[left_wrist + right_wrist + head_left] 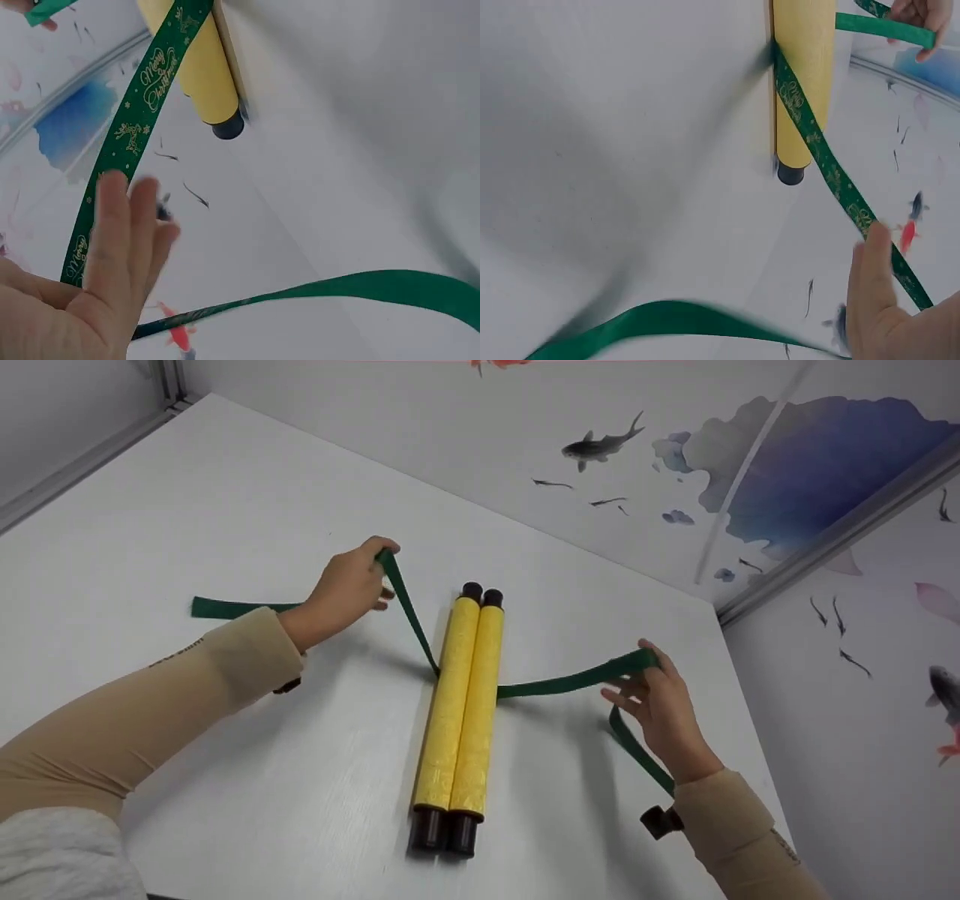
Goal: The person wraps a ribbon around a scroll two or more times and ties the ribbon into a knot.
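A rolled yellow scroll (461,705) with two rollers side by side and dark end knobs lies on the white table. Under it passes a green ribbon (570,684), coming out at both sides. Gold "Merry Christmas" lettering and reindeer show on the ribbon (146,97) in the left wrist view. My left hand (349,585) pinches the ribbon's left length, raised above the table beside the scroll's far half. To the right, my right hand (667,716) pinches the other length, also lifted. A loose ribbon tail hangs past each hand.
The white table (247,510) meets a wall (465,442) printed with fish and a blue-purple lotus leaf. Metal framing (840,532) runs along the wall at the right. Beige sleeves (172,690) cover both forearms.
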Available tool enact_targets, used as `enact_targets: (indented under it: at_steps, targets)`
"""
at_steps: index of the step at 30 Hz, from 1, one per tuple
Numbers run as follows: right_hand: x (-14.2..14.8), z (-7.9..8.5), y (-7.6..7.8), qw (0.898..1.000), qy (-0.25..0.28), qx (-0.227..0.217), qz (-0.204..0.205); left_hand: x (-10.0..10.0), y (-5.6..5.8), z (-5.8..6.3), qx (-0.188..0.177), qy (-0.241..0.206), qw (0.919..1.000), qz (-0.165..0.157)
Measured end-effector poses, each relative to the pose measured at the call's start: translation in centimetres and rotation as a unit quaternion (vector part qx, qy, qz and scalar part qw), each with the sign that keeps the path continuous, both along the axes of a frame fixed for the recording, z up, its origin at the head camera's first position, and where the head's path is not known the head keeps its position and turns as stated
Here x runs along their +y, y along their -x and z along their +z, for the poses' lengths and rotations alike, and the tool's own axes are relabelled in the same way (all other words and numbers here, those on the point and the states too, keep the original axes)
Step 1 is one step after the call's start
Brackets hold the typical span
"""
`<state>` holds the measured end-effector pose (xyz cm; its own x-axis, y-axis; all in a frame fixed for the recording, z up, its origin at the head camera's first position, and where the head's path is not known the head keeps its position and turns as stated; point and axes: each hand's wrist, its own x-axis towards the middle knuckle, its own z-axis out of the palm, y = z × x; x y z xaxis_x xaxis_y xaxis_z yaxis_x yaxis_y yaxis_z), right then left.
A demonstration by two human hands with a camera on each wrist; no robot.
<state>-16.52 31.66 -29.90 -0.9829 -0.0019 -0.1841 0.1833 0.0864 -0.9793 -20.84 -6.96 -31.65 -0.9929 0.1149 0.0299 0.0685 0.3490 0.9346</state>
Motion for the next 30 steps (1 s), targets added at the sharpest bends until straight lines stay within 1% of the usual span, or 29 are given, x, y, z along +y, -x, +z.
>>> enact_targets:
  at_steps: [3,6,8,10,12,15,18,20,22,24,26,27,30]
  targets:
    - [-0.8,0.5,0.0,0.997,0.042,0.058,-0.009,0.6,0.1,0.6,0.043,0.006,0.999,0.006]
    - [-1.4,1.6,0.0,0.993,0.063,0.101,-0.013,1.1,0.1,1.5,0.058,-0.003,0.9983,0.0]
    - [-1.8,2.6,0.1,0.989,0.068,0.13,-0.011,1.6,0.0,2.3,0.071,-0.004,0.9973,-0.017]
    - [-2.5,3.5,0.2,0.984,0.059,0.167,0.005,2.3,0.0,3.1,0.094,0.004,0.9946,-0.043]
    - [-3.4,4.3,0.3,0.977,0.033,0.21,0.029,3.2,-0.1,3.9,0.112,0.022,0.9905,-0.076]
    - [-5.3,5.5,0.4,0.958,-0.018,0.277,0.077,4.9,-0.1,4.9,0.131,0.071,0.9805,-0.128]
    - [-7.3,6.5,0.1,0.937,-0.078,0.32,0.114,7.0,-0.1,5.6,0.129,0.113,0.9682,-0.182]
    - [-8.6,7.2,0.0,0.927,-0.107,0.333,0.136,8.2,-0.1,6.0,0.123,0.129,0.9594,-0.218]
    - [-9.8,7.9,-0.1,0.919,-0.134,0.337,0.155,9.4,-0.2,6.2,0.11,0.131,0.9521,-0.253]
    - [-10.7,8.7,-0.1,0.91,-0.158,0.34,0.178,10.3,-0.4,6.4,0.105,0.141,0.945,-0.276]
    - [-11.6,9.8,-0.3,0.901,-0.183,0.335,0.205,11.1,-0.5,6.6,0.097,0.137,0.9414,-0.292]
    - [-12.0,10.3,-0.4,0.897,-0.197,0.329,0.219,11.4,-0.6,6.7,0.096,0.133,0.941,-0.296]
    - [-12.9,12.0,-0.6,0.886,-0.229,0.306,0.262,11.9,-0.5,6.8,0.107,0.116,0.9416,-0.297]
